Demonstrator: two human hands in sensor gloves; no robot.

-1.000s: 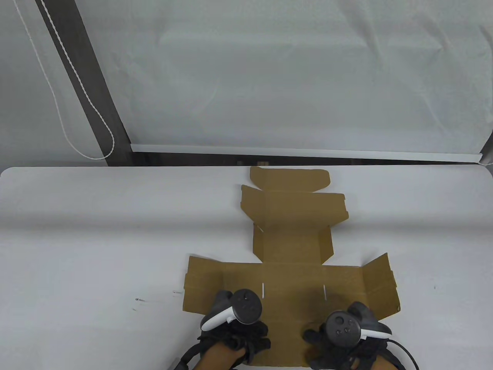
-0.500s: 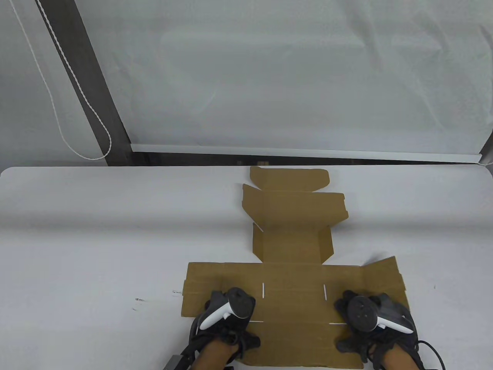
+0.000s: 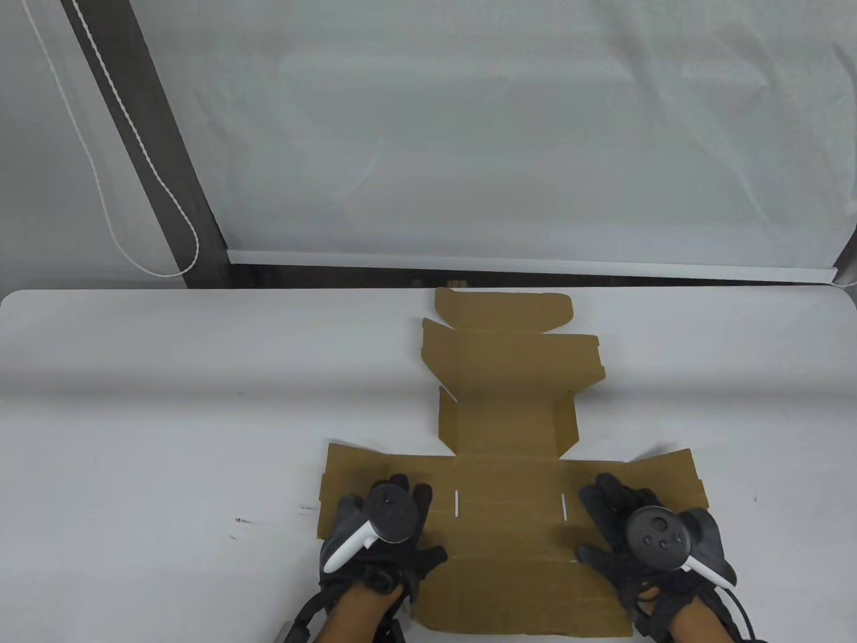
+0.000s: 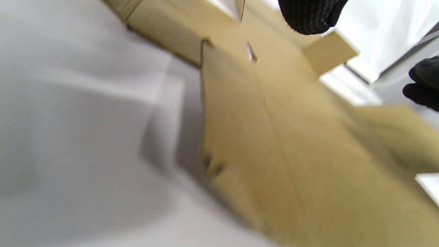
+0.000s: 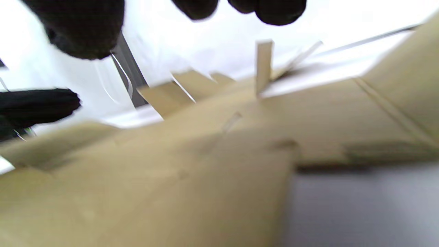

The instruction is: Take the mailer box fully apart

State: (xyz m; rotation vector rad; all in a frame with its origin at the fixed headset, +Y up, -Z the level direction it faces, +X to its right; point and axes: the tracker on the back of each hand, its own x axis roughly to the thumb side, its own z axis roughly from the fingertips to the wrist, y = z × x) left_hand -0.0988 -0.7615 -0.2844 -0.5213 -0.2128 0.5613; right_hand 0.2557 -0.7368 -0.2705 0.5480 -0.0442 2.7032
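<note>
The mailer box (image 3: 509, 469) lies unfolded, nearly flat, on the white counter (image 3: 167, 402). The left hand (image 3: 381, 536) and right hand (image 3: 653, 542) rest on its side panels with fingers spread open, gripping nothing, likely pressing down flaps that want to spring up.

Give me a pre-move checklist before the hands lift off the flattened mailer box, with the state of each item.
1. Left hand spread flat on the box's left wing: ok.
2. Right hand spread flat on the right wing: ok.
3. Right wing's outer flap fully flat: not ok, its far edge looks slightly raised.
4. Far side flaps flat: not ok, they tilt up.
5. Box wholly on the table: cannot tell, the near edge runs out of frame.
</note>
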